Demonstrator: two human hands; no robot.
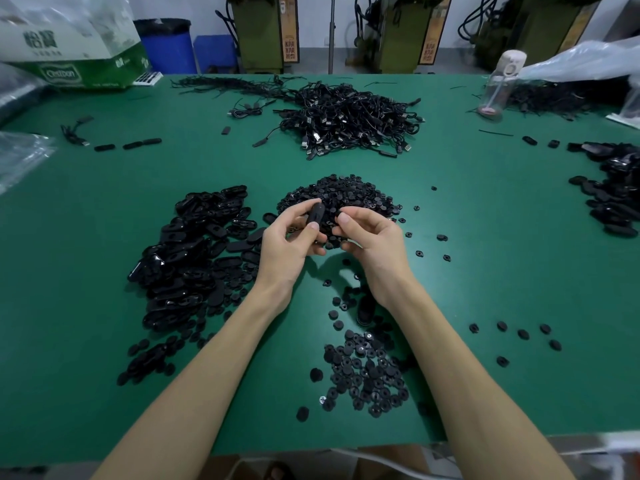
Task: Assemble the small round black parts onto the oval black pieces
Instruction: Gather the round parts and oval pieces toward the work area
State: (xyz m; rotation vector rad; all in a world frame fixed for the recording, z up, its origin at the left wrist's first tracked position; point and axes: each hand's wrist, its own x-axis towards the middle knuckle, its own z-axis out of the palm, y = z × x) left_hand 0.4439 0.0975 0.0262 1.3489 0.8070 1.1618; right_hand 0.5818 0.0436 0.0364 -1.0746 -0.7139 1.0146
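**Kid:** How are the arms?

**Helper:** The left arm (194, 372) and the right arm (460, 358) are bare. They come up from the bottom edge and lean in. The wrists are close together over the middle of the table (485, 237).

**Kid:** What about the hands?

**Helper:** The left hand (291, 244) pinches one oval piece (315, 214) with thumb and fingers and holds it up on end, above the table. The right hand (372, 242) is just beside it, with fingers curled and thumb on top. I cannot tell if it has a round part in it.

**Kid:** What is on the table?

**Helper:** The table is green. At the back is a big heap of black cables (349, 123). Left of the hands is a pile of oval pieces (194, 258). Just behind the hands is a pile of round parts (346, 194). A flat bunch of round parts (367, 372) lies between the arms.

**Kid:** And the room?

**Helper:** Green machines (259, 29) stand by the wall next to a blue bin (169, 43). A green and white box (69, 57) sits at the far left of the table and a clear bottle (498, 84) at the far right.
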